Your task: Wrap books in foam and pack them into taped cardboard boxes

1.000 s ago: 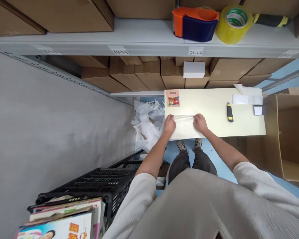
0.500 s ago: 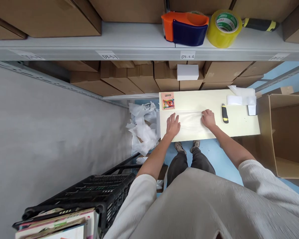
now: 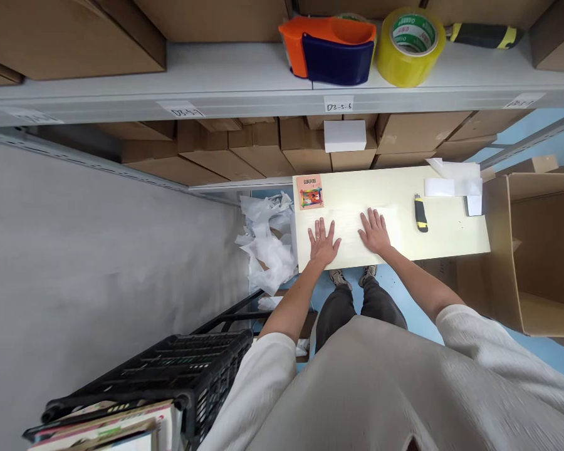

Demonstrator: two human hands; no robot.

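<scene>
Below the shelf (image 3: 239, 62), a pale worktop (image 3: 455, 238) is seen. Film (image 3: 350, 237) is spread flat on it beneath the left hand (image 3: 324, 245) and right hand (image 3: 375, 234), both laid palm-down, fingers splayed, each grip released.

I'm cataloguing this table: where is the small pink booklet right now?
In the head view, the pink booklet lies at the far left corner of the table, just beyond the left hand.

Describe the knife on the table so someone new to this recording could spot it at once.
Find the long cream table beneath the grey shelf. On it, between the right hand and the white papers, lies the knife. A lookalike sits up on the shelf; this is the table's only black-and-yellow tool.
</scene>
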